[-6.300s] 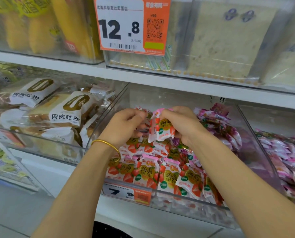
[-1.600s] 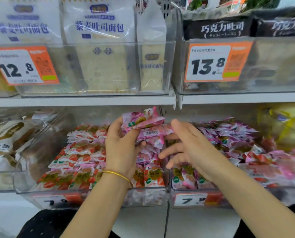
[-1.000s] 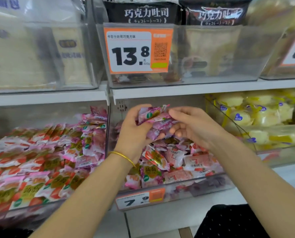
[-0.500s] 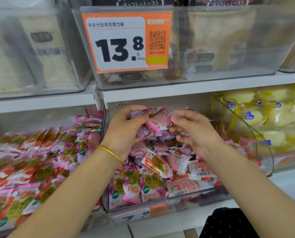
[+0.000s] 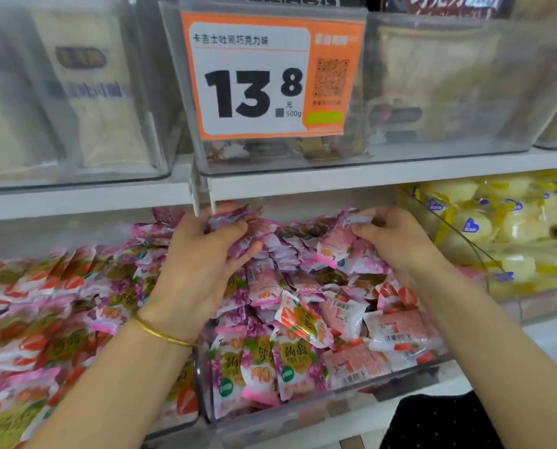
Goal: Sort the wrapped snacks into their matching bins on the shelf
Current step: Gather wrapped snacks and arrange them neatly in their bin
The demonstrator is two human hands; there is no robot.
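Observation:
Over the middle clear bin (image 5: 361, 398), my left hand (image 5: 202, 264) grips a bunch of purple-pink wrapped snacks (image 5: 241, 231). My right hand (image 5: 397, 241) pinches one pink wrapped snack (image 5: 333, 244) at the top of the heap in that bin. The bin holds purple grape packs (image 5: 260, 361) mixed with several red strawberry packs (image 5: 301, 319). The left bin (image 5: 189, 419) is filled with strawberry packs (image 5: 53, 319) and some purple ones near its right side.
A bin of yellow wrapped cakes (image 5: 497, 228) stands to the right on the same shelf. The upper shelf (image 5: 367, 176) carries clear bins of bread loaves and an orange 13.8 price tag (image 5: 264, 76). The shelf's edge hangs just above my hands.
My hands have drawn apart: the left keeps the bunch of packs, the right has moved right and down onto the heap with a single pack. The view has come closer to the middle bin.

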